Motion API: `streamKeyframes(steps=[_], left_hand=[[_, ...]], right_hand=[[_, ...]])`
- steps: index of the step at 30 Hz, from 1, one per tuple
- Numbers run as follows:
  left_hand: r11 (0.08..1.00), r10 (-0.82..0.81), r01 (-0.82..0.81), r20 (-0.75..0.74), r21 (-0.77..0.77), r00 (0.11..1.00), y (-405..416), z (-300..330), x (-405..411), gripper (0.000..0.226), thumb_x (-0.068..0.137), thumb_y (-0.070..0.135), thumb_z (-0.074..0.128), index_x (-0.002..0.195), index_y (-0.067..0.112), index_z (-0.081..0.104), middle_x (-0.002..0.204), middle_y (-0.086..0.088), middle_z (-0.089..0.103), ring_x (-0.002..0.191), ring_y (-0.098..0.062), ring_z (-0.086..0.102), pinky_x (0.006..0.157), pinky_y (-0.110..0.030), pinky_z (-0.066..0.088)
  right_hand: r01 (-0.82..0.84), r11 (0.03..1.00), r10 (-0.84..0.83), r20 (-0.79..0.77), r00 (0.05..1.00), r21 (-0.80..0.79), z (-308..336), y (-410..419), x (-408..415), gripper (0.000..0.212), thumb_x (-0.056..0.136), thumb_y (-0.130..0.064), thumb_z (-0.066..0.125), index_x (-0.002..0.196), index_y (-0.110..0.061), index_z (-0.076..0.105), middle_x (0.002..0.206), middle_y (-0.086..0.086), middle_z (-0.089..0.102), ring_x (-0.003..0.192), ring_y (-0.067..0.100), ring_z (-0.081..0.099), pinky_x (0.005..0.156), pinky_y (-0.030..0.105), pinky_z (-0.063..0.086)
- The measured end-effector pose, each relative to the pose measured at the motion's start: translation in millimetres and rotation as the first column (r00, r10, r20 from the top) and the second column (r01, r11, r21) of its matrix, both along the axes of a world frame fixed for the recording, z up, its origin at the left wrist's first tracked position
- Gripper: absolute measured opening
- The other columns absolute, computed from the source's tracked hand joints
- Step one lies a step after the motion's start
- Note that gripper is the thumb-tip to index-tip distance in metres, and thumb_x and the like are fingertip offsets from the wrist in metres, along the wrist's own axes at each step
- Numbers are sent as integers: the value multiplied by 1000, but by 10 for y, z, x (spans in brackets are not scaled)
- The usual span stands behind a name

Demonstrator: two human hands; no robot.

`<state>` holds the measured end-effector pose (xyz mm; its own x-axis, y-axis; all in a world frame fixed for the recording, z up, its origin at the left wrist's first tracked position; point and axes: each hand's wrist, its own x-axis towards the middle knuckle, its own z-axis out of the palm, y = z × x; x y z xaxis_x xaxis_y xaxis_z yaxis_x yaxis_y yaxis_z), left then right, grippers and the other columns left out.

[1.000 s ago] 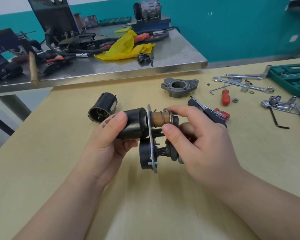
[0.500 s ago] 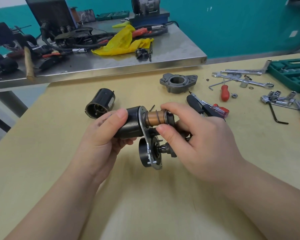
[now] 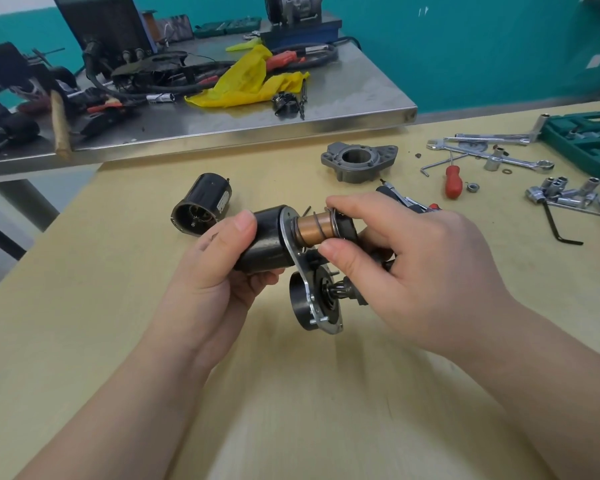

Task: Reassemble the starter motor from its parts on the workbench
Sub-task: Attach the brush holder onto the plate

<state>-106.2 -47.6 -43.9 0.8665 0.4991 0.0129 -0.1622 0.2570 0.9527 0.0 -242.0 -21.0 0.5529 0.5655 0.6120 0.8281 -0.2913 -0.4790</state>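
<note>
I see left hand (image 3: pixel 219 268) grip clenched round black solenoid body (image 3: pixel 262 242) | right hand (image 3: pixel 402 271) grip pinching copper plunger (image 3: pixel 314 230) | motor housing (image 3: pixel 203 204) lying on counter (image 3: pixel 118 306)

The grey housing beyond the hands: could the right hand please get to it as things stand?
Probably not yet: the right hand pinches the copper plunger. Once freed, bare bench lies before the grey housing.
</note>
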Motion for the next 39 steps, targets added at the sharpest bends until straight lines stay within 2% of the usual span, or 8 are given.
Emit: streamKeyframes(steps=[2,5,11,20,26,31,36,39], left_hand=[[1000,15,-15,12,-2,1000,-45,10,-3,97,63,60,95,125,-8,66,113,-22,65,100,-36,57,85,-46,48],[1000,18,-18,34,9,999,-87,35,-8,90,77,47,83,131,-18,53,114,-26,62,104,-39,54,92,-56,41],[993,-56,64,-76,104,995,24,99,-51,89,77,51,78,122,-22,53,94,-22,66,78,-29,63,72,-39,50],[950,-240,285,-285,129,928,125,75,-85,80,79,55,80,118,-12,62,96,-23,75,64,-26,60,52,-25,51],[911,-370,408,-317,61,873,44,96,-82,49,91,50,72,129,20,73,95,-34,71,58,-33,62,47,-30,51],[891,-448,446,-313,-82,838,-32,67,-54,50,97,46,59,117,3,72,87,-34,64,53,-32,57,43,-28,46],[854,-520,492,-334,-172,786,-106,20,-40,44,92,53,69,100,11,79,86,-24,68,48,-28,56,41,-25,43],[841,-539,479,-325,-251,777,-153,-6,-28,42,86,54,78,95,12,77,83,-17,68,43,-24,53,39,-23,40]], right_hand=[[-8,1000,8,-18,1000,-1,-14,2,3,44,97,-55,53,126,-30,74,60,-10,63,57,16,54,58,33,47],[-26,1000,27,-76,997,15,-50,16,21,41,97,-53,60,128,-31,74,60,-12,63,59,11,53,61,33,47],[-120,993,115,-282,953,-2,-79,0,130,41,96,-50,64,135,-39,71,63,-15,69,66,9,70,67,31,55],[-193,976,128,-448,885,-103,-109,-10,280,40,95,-52,68,133,-40,73,69,-13,75,72,8,72,80,39,61],[-257,957,124,-612,781,-135,-60,-21,406,30,91,-45,81,121,-42,78,86,-21,80,85,-3,76,86,29,57],[-286,953,143,-679,720,-102,-47,-32,490,18,91,-42,83,109,-42,83,90,-10,83,87,9,80,94,45,62],[-321,940,129,-745,654,-119,-41,-47,525,17,90,-36,84,107,-37,84,93,-2,83,91,20,81,91,57,64],[-314,944,117,-789,603,-100,-24,-65,552,15,89,-35,84,104,-34,85,94,1,83,87,21,80,86,50,66]])
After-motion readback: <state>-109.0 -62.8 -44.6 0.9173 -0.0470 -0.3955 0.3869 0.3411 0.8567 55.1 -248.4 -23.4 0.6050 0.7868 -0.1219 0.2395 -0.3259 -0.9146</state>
